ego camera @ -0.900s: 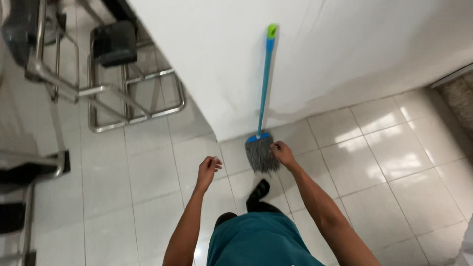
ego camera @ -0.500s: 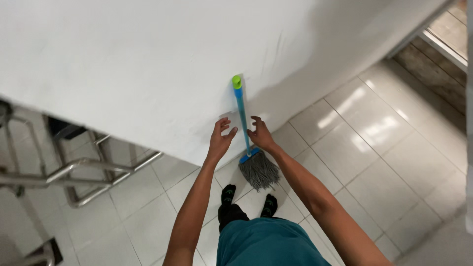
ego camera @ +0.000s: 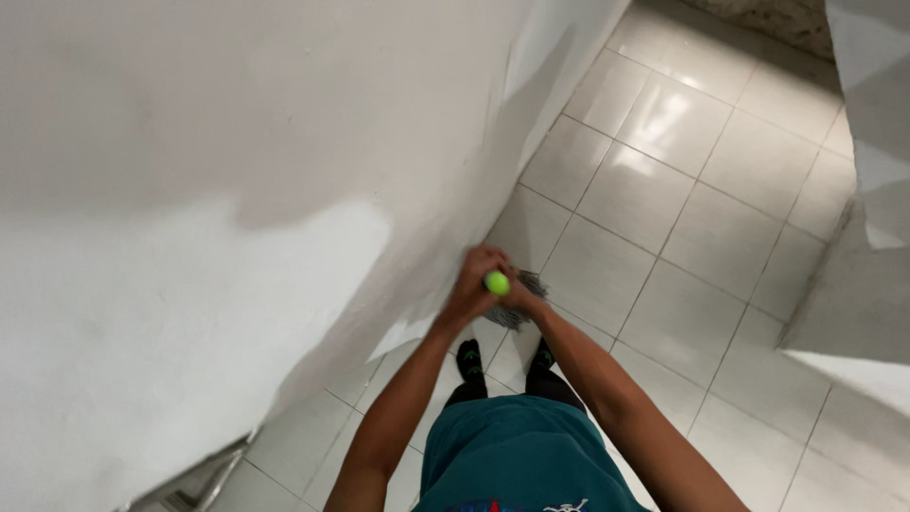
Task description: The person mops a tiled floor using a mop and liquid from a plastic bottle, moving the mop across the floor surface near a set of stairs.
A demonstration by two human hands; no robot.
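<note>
Count: one mop point(ego camera: 512, 301) with one green handle cap point(ego camera: 497, 283), my two hands, left point(ego camera: 471, 284) and right point(ego camera: 519, 298), two dark socks point(ego camera: 471, 362), one white wall point(ego camera: 237, 190), one tiled floor point(ego camera: 682, 190).

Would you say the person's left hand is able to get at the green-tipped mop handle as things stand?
Most likely yes: the left hand already lies against the green-tipped mop handle, beside the right hand, with nothing between them. How firmly it grips is unclear.

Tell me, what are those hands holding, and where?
Both hands, left hand and right hand, grip a mop near the green top end of its handle.
</note>
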